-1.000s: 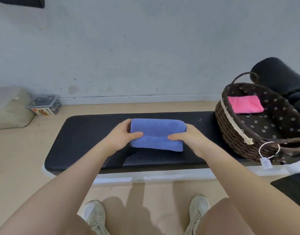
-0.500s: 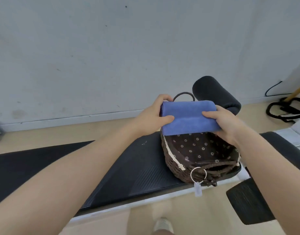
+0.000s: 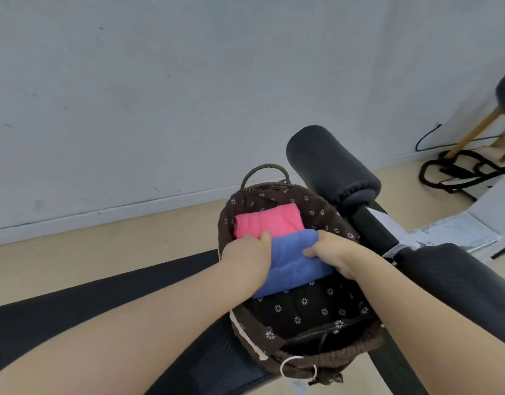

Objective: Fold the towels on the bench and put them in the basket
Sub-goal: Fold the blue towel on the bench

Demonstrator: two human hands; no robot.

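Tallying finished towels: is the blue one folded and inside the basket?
Folded and inside. The blue towel is a compact bundle within the basket, beside the pink towel, gripped by the left hand and right hand.

The left hand (image 3: 247,256) covers the left end of the blue towel (image 3: 295,262); the right hand (image 3: 335,253) covers its right end. The stool (image 3: 502,109) is cut by the right edge. Both fingertips are hidden.

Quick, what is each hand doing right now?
Left hand: grips the folded blue terry towel at its left end.
Right hand: grips the same towel at its right end.
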